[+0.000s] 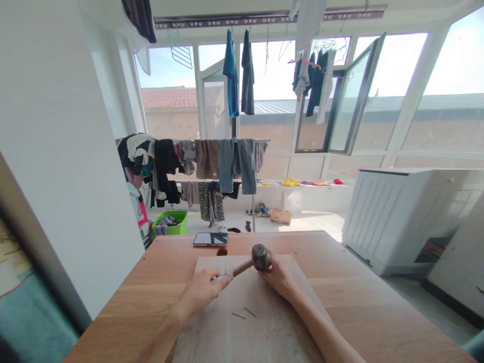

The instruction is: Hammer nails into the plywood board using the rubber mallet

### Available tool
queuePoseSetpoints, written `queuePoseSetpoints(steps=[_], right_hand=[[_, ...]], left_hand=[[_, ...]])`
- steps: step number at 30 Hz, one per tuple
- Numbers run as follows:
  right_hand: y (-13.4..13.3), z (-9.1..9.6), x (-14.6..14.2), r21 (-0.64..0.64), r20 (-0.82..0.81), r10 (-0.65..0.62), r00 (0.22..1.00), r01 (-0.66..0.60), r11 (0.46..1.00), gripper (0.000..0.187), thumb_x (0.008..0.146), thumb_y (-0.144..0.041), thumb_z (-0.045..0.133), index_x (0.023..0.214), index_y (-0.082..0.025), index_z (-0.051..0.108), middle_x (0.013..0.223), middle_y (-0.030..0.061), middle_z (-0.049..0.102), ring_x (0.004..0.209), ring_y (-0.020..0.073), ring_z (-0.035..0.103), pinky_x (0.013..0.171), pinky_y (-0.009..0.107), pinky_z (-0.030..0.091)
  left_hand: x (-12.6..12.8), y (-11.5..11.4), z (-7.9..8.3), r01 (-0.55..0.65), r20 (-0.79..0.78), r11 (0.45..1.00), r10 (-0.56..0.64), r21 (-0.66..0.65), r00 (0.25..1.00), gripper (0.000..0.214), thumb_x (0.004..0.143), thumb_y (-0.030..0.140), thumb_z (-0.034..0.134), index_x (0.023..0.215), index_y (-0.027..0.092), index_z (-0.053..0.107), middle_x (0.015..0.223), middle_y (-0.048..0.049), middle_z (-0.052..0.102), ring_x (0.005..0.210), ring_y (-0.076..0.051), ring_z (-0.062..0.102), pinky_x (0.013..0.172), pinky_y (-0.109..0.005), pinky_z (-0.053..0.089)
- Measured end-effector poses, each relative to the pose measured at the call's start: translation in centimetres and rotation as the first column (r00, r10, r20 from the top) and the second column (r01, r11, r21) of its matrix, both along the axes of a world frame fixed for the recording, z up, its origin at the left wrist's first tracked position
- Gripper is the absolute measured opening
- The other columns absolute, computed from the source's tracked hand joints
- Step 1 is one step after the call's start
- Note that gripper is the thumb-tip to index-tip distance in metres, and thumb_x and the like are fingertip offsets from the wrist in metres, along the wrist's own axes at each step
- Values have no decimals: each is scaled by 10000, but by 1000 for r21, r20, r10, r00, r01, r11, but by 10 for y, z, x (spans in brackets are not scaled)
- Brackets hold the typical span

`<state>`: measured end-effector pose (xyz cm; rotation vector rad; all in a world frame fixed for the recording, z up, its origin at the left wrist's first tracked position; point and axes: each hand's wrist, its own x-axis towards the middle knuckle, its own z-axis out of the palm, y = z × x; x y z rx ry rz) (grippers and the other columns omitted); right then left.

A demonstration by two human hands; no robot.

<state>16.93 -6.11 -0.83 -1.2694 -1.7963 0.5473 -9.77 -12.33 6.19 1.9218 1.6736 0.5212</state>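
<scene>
My left hand [206, 288] is closed round the wooden handle of a hammer [259, 256], whose dark head points to the right over a pale wooden board [260, 322]. My right hand [279, 276] rests on the board just under the hammer head, fingers curled; what they pinch is hidden. Two loose nails [244, 313] lie on the board between my forearms. The board lies on a light wooden table [363, 307].
A phone [210, 239] lies at the table's far edge, a small dark object beside it. Beyond stand a clothes rack [212, 161] full of garments, a green basket [172, 222], a white cabinet [401, 217] on the right and a white wall close on the left.
</scene>
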Motion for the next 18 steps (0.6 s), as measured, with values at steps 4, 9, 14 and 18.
queuePoseSetpoints(steps=[4, 9, 14, 18], right_hand=[[-3, 4, 1, -13, 19, 10, 1000, -9, 1000, 496, 697, -150, 574, 1192, -183, 563, 725, -9, 663, 671, 173, 614, 639, 261, 467], [-4, 5, 0, -28, 70, 3, 998, -1, 1000, 509, 699, -173, 562, 1207, -189, 540, 724, -11, 643, 677, 179, 613, 651, 264, 463], [-9, 23, 1, 3, 112, -122, 986, 123, 992, 398, 681, -229, 626, 1074, -234, 563, 739, -22, 609, 645, 161, 577, 638, 260, 445], [-30, 56, 3, -40, 148, -47, 988, 54, 998, 122, 742, -308, 629, 788, -228, 549, 677, -16, 593, 627, 154, 554, 592, 250, 416]], left_hand=[[5, -3, -1, -29, -39, 999, 30, 27, 999, 448, 838, 619, 490, 730, 205, 626, 633, -7, 629, 709, -193, 614, 626, -237, 344], [6, -10, -2, -62, -20, 994, 65, 93, 998, 453, 825, 631, 517, 733, 203, 632, 668, -6, 615, 693, -180, 583, 614, -232, 327], [4, -18, -13, -18, 192, 993, -4, 116, 981, 510, 846, 677, 464, 703, 200, 573, 593, 32, 509, 588, -139, 482, 566, -232, 308], [3, -21, -20, -39, 258, 989, 1, 144, 966, 521, 842, 689, 481, 725, 194, 595, 597, 34, 498, 591, -132, 466, 565, -231, 313]])
